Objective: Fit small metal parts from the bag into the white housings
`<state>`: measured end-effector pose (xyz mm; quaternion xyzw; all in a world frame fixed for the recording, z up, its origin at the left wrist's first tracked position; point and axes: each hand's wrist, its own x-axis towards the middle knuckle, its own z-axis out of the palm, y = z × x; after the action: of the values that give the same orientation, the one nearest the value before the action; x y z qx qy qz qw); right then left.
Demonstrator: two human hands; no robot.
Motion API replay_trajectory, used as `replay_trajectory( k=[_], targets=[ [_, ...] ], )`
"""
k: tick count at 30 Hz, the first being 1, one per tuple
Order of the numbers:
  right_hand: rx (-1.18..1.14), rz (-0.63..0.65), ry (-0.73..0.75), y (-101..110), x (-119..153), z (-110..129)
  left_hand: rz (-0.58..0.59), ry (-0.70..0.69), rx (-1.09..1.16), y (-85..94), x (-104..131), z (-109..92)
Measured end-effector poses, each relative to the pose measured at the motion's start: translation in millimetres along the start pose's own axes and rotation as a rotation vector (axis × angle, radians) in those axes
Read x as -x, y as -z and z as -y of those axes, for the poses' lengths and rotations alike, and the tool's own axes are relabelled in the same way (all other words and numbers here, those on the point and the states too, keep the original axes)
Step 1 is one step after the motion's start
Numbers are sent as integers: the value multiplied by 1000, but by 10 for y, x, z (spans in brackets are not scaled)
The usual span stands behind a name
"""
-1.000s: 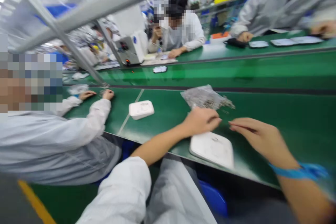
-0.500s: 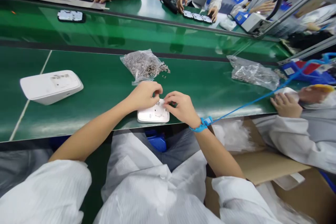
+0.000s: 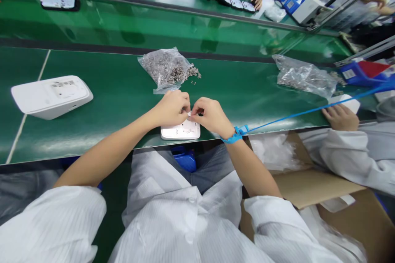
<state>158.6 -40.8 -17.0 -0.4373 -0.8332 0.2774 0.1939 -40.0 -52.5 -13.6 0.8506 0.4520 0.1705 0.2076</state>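
Note:
A white plastic device housing [image 3: 180,132] lies on the green bench near its front edge, directly under both hands. My left hand [image 3: 173,108] is closed over the housing's far left part, fingertips pinched together. From the other side my right hand [image 3: 208,114] reaches in, thumb and forefinger pinched close to the left fingertips. Whatever they pinch is too small or hidden to name. Just beyond the hands lies a clear plastic bag [image 3: 165,65] with small metal screw-like parts [image 3: 185,73] spilling from its right side. A blue wrist strap [image 3: 236,134] circles my right wrist.
A larger white device [image 3: 51,94] lies at the left. Another bag of small parts [image 3: 304,78] is at the right, near a co-worker's hand [image 3: 341,117] on a white piece. The blue cord [image 3: 286,119] stretches rightward. Across the belt [image 3: 138,28], other people handle dark-edged parts.
My fingertips have come closer together over the far edge of the housing. The camera view has tilted down a little. At the right, the co-worker's hand and white piece have shifted.

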Motion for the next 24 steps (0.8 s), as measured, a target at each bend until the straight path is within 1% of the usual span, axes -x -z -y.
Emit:
replay_trajectory(
  k=[3,5,7,10,14,18,21,24],
  targets=[
    [-59,-4,-29,-17,-39,-68,-7,7,-8,-8,1,-7],
    [-123,-22,-23,-19,3,-110,-18,6,-33,-16,5,-8],
    [-160,-52,27,-19,115,-132,-22,-9,-60,-25,9,-2],
    [-132,-117,140,-63,363,-129,-12,-33,-86,-36,10,10],
    [-48,-239,176,-251,610,-129,9,-22,-120,-37,0,7],
    [-24,-367,264,-421,651,-169,65,25,-108,2,-26,-27],
    [-19,-400,308,-457,637,-203,122,93,-78,55,-51,-76],
    [-28,-417,317,-458,635,-220,141,161,-75,92,-73,-138]
  ],
)
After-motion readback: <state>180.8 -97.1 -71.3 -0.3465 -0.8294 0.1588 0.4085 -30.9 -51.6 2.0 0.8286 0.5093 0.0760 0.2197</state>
